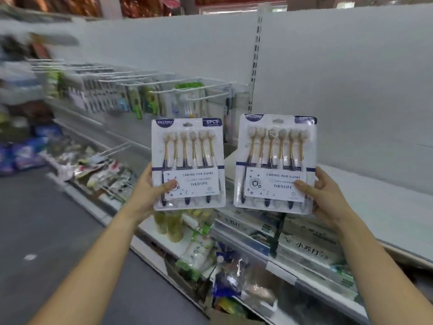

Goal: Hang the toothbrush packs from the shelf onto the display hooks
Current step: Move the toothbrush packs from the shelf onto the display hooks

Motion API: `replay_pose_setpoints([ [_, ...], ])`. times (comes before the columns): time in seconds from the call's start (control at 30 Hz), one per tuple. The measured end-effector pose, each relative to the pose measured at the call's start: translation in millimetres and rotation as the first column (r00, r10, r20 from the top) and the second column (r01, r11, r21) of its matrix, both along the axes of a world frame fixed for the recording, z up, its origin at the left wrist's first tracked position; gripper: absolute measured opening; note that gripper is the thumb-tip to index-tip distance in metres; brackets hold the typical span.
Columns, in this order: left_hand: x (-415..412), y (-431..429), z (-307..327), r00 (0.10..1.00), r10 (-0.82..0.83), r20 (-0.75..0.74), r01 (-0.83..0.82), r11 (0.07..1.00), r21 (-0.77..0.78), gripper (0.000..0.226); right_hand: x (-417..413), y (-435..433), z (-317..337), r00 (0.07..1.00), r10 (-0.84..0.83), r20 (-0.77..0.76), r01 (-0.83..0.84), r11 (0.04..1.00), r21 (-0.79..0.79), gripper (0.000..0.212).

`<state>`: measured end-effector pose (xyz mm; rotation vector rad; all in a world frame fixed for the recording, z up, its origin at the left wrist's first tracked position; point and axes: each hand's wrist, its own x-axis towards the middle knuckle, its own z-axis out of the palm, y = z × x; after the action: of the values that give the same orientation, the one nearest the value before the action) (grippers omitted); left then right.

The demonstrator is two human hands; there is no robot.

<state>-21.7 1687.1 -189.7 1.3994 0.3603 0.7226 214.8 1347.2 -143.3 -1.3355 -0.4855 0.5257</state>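
The left hand (150, 191) and right hand (324, 198) each pinch a toothbrush pack (187, 160) by its lower edge at frame centre; light, stiff, slippery blister cards, probably best held there, hang-holes free.

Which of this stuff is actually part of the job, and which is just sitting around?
Job: left toothbrush pack, gripped by the left hand; right toothbrush pack, gripped by the right hand; display hooks.
Lying about: white-and-green boxes; yellow-green bottles; loose packets further left.
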Motion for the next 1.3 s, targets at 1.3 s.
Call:
replay_pose_setpoints([
  [1.3, -487, 145, -290, 0.71, 0.405, -0.576, -0.681, 0.605, -0.412, 0.068, -324, 445, -313, 0.67, 0.533, -0.517, -0.74, 0.54, -0.401, 0.057],
])
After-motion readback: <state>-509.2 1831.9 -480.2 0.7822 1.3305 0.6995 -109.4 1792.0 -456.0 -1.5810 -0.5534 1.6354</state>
